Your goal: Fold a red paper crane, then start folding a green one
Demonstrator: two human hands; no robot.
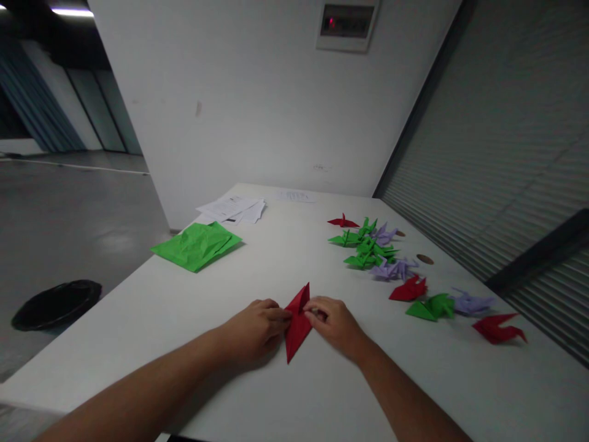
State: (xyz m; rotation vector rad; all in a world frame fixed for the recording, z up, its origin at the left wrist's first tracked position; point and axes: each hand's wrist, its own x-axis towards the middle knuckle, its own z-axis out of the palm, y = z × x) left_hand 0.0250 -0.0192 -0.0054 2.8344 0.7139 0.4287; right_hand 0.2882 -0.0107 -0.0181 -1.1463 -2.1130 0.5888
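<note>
A red folded origami paper (297,334) lies on the white table (276,258) in front of me, a narrow diamond with one flap raised near its top. My left hand (260,328) grips its left edge, fingers curled and pressed together. On the opposite edge, my right hand (334,322) pinches the paper between thumb and fingertips. Parts of the fingertips and of the paper under them are hidden. Off to the right, a red paper crane (407,288) is among the nearest of the finished-looking folded birds.
Green paper sheets (197,245) are stacked at the left, with white printed sheets (232,209) behind. Green paper cranes (368,248), purple paper cranes (393,269) and red ones spread along the right side. A black-lined bin (57,304) stands on the floor left of the table.
</note>
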